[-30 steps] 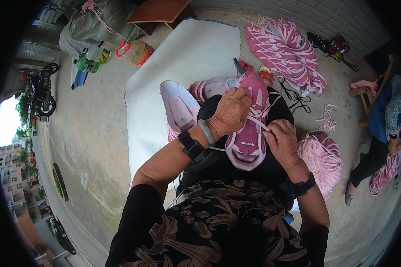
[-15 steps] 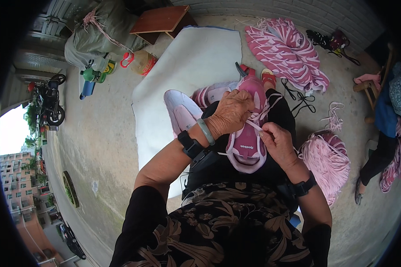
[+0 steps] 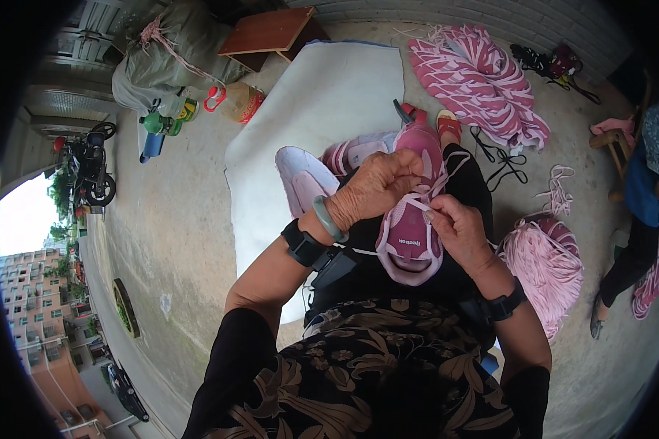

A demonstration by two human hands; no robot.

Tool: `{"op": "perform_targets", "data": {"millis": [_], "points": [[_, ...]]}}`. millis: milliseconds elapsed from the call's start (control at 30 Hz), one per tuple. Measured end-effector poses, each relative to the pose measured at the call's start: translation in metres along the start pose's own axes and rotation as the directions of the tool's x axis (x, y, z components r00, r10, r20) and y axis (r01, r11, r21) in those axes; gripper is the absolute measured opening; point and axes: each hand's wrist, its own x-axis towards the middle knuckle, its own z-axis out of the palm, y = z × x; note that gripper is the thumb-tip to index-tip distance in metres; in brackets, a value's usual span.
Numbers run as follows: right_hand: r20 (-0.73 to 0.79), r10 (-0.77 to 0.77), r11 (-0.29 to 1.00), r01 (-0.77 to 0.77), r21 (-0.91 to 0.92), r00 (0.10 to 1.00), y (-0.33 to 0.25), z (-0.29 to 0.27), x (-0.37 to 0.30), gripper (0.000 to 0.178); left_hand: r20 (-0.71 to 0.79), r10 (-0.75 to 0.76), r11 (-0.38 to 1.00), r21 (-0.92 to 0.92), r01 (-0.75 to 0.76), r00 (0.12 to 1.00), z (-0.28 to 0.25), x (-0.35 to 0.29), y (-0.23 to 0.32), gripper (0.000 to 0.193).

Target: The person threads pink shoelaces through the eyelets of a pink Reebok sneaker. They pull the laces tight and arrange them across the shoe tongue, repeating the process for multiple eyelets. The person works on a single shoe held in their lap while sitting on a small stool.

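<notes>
A pink sneaker [image 3: 411, 252] rests on my lap, its heel opening toward me and its toe pointing away. Over its front part, my left hand [image 3: 377, 186] is closed, thumb and fingers pinched together; what is between them is hidden. My right hand [image 3: 463, 233] pinches a pale pink shoelace [image 3: 419, 204] at the right side of the lacing. Another loop of lace lies loose near the toe. Left of the shoe, two more pink shoes with pale insides, a nearer one [image 3: 300, 179] and a farther one [image 3: 335, 155], lean by my leg.
A white sheet [image 3: 271, 164] covers the ground at left. Pink-and-white shoe pieces [image 3: 483, 84] lie piled at the far right, with a bundle of pink laces [image 3: 542, 263] nearer. Black cords [image 3: 501, 161] lie between. A seated person [image 3: 641, 212] is at the right edge. A plastic jug [image 3: 238, 101] stands far left.
My left hand has lifted slightly off the shoe's front, its fingers now pinched together. My right hand keeps its pinch on the shoelace. The whole view has shifted slightly.
</notes>
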Motion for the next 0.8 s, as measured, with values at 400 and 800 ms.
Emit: {"op": "perform_targets", "data": {"millis": [400, 800], "points": [[-0.108, -0.297, 0.889, 0.234, -0.393, 0.949, -0.021, -0.069, -0.067, 0.006, -0.311, -0.359, 0.554, -0.830, -0.068, 0.880, -0.034, -0.047, -0.031, 0.014], [-0.284, 0.109, 0.737, -0.270, -0.620, 0.952, 0.045, -0.154, -0.223, 0.005, -0.378, -0.340, 0.847, -0.521, 0.106, 0.861, 0.025, -0.035, -0.042, 0.005]]}}
